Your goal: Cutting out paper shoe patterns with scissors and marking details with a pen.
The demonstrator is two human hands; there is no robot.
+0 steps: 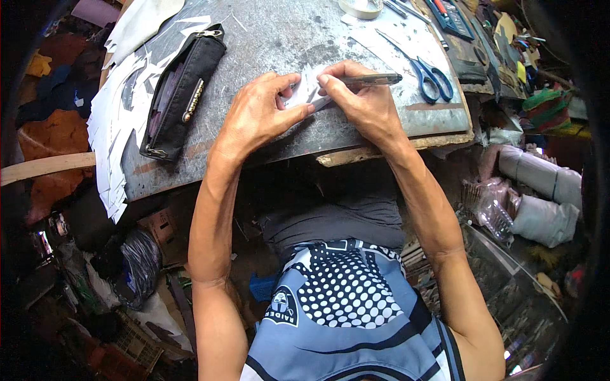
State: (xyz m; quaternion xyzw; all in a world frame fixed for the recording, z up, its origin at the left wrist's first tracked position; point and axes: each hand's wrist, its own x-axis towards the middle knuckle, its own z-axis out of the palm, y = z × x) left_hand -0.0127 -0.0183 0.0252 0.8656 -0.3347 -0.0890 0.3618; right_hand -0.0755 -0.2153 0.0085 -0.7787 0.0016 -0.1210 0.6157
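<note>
My left hand (257, 111) is closed on several small white paper pieces (305, 86), its thumb along their near side. My right hand (368, 101) pinches at the right edge of these pieces with thumb and index finger. A dark pen (375, 79) lies across that hand, held in the crook of the thumb, its end pointing right. Below the fingertips a thin grey strip shows between the hands; I cannot make out what it is. Blue-handled scissors (432, 79) lie to the right of my right hand, blades pointing away to the left.
A black zippered pouch (184, 92) lies on the worn metal tabletop (254, 38) at left. White paper scraps (117, 120) hang over the left edge. A tape roll (361, 7) sits at the far side, and a blue tool case (451, 19) at far right. Wrapped bundles (540, 184) are stacked at right.
</note>
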